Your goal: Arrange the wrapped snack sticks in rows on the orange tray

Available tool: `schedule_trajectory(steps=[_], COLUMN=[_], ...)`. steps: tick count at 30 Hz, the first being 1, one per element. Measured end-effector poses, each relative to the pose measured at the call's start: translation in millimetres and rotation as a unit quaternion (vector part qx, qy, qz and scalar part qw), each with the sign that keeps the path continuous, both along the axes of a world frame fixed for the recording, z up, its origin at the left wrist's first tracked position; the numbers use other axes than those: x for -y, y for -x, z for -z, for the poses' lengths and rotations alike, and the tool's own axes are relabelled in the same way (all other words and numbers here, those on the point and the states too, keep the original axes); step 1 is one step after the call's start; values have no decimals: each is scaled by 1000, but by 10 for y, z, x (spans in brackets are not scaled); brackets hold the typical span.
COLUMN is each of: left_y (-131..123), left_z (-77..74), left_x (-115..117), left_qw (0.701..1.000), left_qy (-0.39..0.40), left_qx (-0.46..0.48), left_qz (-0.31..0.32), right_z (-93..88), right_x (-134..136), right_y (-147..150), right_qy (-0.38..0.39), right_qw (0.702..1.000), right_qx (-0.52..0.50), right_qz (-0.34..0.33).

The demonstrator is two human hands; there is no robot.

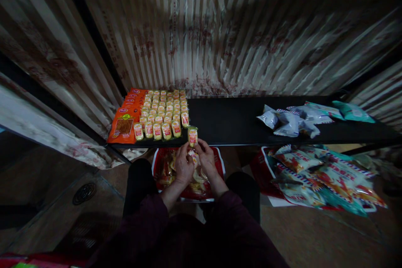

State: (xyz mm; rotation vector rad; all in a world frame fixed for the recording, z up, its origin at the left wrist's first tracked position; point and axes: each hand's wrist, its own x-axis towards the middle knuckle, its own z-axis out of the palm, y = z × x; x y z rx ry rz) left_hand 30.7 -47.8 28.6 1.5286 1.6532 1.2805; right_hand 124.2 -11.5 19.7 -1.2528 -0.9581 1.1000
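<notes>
Left hand (184, 165) and right hand (207, 161) pinch a packet (192, 135) by the shelf (226, 119); packet rows (161, 109) stand left, silver bags (288, 124) right, a basket (221, 163) near.

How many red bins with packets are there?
2 clearly: one red bin between the person's legs, a second bin at right. A red item, cut off at lower left, may be another.

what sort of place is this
Probably a small shop or snack stall: small yellow packets sit in rows on a black shelf, and snack bags lie heaped in a red box lower down.
</notes>
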Motion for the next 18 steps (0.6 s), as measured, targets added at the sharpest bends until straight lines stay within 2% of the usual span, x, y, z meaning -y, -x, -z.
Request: schedule_trajectory(steps=[4, 12, 18], left_y=[4, -5, 1], left_z=[-31, -69, -65], left_x=[-109, -372, -456], left_qw=[1000, 1000, 1000], left_qy=[-4, 6, 10], left_qx=[-16, 3, 7], left_qz=[-18, -8, -6], right_z=[3, 103, 74], right_x=[-141, -480, -587], right_y=[6, 33, 65], right_qy=[-16, -29, -32], right_qw=[999, 995, 990], right_qx=[47, 94, 141], right_qz=[10, 1, 6])
